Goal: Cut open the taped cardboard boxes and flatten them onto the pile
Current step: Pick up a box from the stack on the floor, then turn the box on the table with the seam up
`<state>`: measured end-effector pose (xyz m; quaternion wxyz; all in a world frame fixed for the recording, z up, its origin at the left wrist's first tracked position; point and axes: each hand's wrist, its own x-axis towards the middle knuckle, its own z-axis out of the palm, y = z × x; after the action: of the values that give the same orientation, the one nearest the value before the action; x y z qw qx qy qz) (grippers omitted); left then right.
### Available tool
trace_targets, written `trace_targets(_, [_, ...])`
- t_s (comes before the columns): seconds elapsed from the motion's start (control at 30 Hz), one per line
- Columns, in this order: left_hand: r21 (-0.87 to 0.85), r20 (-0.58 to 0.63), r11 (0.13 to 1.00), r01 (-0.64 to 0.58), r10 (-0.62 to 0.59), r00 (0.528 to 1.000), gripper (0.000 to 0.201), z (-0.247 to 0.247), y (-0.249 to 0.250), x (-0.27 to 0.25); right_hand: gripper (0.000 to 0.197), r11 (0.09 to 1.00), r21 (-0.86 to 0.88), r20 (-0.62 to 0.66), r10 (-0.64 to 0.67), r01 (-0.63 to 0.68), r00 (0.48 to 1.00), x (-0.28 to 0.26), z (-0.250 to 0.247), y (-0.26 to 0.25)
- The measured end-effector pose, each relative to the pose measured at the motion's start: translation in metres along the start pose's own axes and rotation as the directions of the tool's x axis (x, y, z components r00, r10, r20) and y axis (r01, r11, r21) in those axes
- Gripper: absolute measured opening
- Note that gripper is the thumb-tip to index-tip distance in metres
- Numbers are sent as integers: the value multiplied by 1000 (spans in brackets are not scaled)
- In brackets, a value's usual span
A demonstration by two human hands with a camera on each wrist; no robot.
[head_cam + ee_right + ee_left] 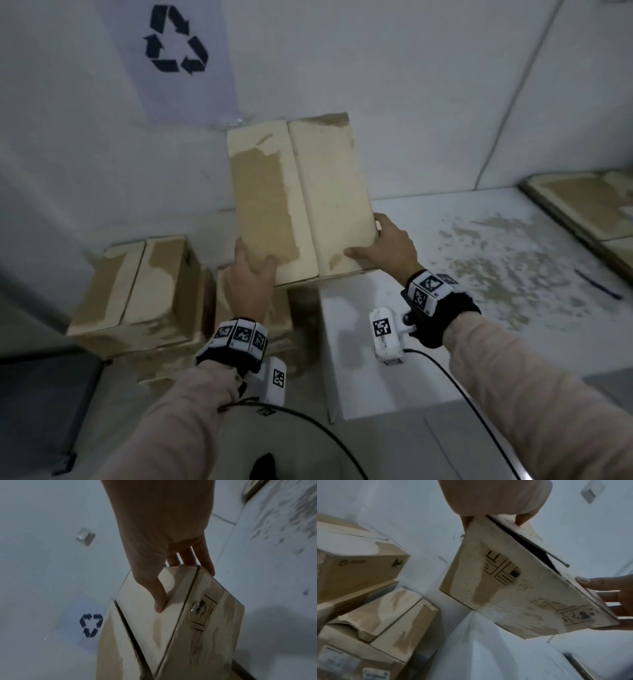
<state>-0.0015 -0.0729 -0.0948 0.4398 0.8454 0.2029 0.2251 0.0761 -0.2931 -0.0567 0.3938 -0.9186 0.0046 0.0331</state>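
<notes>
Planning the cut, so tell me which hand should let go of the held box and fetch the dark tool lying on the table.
Right. The right hand grips the box on the side nearer the tool, which lies on the table to the right. The left hand would have to cross over.

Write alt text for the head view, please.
Two hands hold a worn cardboard box in the air, the left hand on its near left corner, the right hand on its near right. More boxes sit stacked below left; a white table stands right, a recycling sign hangs on the wall.
</notes>
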Motion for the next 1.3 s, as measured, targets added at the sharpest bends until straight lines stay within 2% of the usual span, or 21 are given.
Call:
trace_targets(0.23, [-57,84,995,-87,92,992,71,67,59,-62,87,997,48,-51,69,-67,996,-36,-94,76])
trace_targets(0.4, [-36,221,993,-114,119,968,69,123,94,-79,85,984,86,-73,164,-157,984,-35,-144,134])
trace_targets(0.5, [-28,280,987,-158,159,947,64,168,109,-81,83,970,96,-54,229,-223,972,-18,-174,170])
trace_targets(0.6, [-29,345,985,-171,171,923,54,215,124,-77,77,965,35,-41,262,-261,964,13,-204,201])
trace_targets(0.77, [-71,418,981,-179,192,888,47,276,147,-62,75,949,-14,6,314,-314,949,68,-252,234])
trace_targets(0.9, [-75,475,981,-176,191,859,54,316,163,-48,69,950,-30,31,311,-310,950,100,-278,255])
trace_targets(1.0, [-49,501,983,-177,177,847,64,338,174,-44,67,941,-31,54,337,-336,940,113,-289,274])
trace_targets(1.07, [-52,502,982,-180,182,846,65,348,182,-43,58,938,-25,71,347,-346,935,117,-293,287])
trace_targets(1.17, [-85,494,982,-167,187,849,57,360,192,-41,53,940,27,57,339,-341,939,125,-297,299])
trace_targets(1.3, [-183,493,981,-71,153,857,47,370,203,-40,59,972,6,-45,233,-233,971,139,-311,295])
